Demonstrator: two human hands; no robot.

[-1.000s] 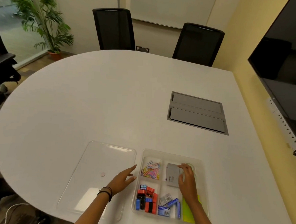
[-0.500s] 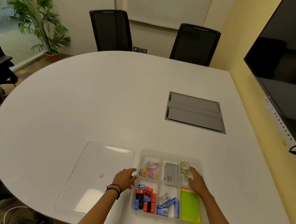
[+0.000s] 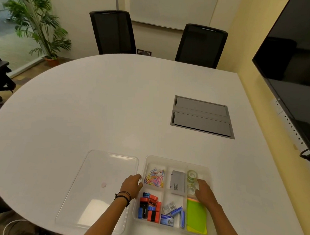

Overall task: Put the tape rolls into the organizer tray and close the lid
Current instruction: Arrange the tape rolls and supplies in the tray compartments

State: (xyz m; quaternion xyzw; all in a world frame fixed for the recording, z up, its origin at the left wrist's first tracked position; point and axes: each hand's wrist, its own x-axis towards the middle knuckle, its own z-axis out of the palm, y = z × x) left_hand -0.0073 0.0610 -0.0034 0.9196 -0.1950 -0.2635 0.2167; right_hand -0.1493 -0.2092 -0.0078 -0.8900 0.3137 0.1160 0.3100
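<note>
The clear organizer tray sits at the table's near edge. Clear tape rolls lie in its back right compartment. My right hand rests over that compartment beside the rolls, touching the nearer one, fingers loosely curled. I cannot tell whether it grips a roll. My left hand rests on the tray's left rim, fingers curled against the wall. The clear lid lies flat on the table, left of the tray.
Other compartments hold coloured paper clips, a grey box, red and blue sharpeners, staple boxes and green sticky notes. A grey cable hatch is set in the white table. Two black chairs stand beyond it.
My right hand has moved from the tray's middle back compartment to the right one, uncovering the tape rolls. My left hand has moved right from the lid to the tray's left rim.
</note>
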